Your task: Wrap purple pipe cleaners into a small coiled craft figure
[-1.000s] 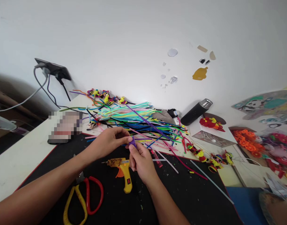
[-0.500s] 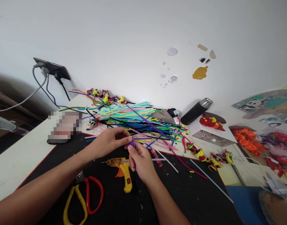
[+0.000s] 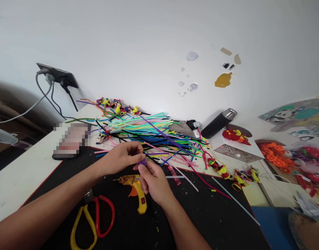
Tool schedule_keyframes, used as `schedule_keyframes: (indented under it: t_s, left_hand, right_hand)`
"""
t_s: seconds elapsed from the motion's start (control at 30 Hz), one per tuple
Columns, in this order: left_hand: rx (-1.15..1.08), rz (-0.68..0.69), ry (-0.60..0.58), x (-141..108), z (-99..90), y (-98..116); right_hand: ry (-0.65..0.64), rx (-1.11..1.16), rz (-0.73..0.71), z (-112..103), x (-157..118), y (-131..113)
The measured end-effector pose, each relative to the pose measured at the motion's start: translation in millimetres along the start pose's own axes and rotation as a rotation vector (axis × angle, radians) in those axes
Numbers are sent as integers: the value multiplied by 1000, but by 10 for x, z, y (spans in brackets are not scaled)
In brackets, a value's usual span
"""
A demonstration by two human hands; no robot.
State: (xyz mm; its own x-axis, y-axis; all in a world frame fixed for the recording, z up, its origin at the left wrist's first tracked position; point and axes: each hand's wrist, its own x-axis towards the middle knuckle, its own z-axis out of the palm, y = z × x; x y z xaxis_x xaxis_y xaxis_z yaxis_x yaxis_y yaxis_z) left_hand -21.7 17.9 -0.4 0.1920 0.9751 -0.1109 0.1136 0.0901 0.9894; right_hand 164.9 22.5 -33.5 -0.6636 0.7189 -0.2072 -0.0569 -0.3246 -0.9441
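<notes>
Between the fingertips of both my hands is a small purple fuzzy piece [image 3: 142,162], which looks like wound pipe cleaner; its lower part is hidden by fingers. My left hand [image 3: 124,156] pinches it from the left, thumb and fingers closed. From below and the right, my right hand [image 3: 154,180] grips the same piece with thumb and bent fingers. Just under the hands lies a yellow hot glue gun [image 3: 140,198] on the black mat [image 3: 195,215], its nozzle pointing left. Scissors with one red and one yellow handle [image 3: 97,217] lie near my left forearm.
Behind the hands is a heap of coloured pipe cleaners [image 3: 149,126]. Small figures [image 3: 117,107] lie along the wall. A black thermos [image 3: 219,123] leans at the back right, near a white box [image 3: 234,152]. At left lies a phone [image 3: 72,140]; cords hang from the socket [image 3: 57,75].
The purple piece has shifted slightly left and down between my fingers. My left fingertips have drawn in a little; both hands still hold it.
</notes>
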Motion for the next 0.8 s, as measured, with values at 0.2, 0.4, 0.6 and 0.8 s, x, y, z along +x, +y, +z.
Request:
schedule_keyframes:
  t_s: [0.2,0.4,0.6,0.8]
  left_hand:
    - [31,6,8,9,-4,-7]
    - [117,30,16,8,-17,11]
    - [135,45,-60,-47,-76,99]
    - [463,138,-73,-135,-44,153]
  right_hand:
    - [30,10,10,-23,17,27]
    - [39,31,-5,-23,3,-3]
    - [56,32,0,-8,-5,-71]
    - [87,79,14,-9,2,-65]
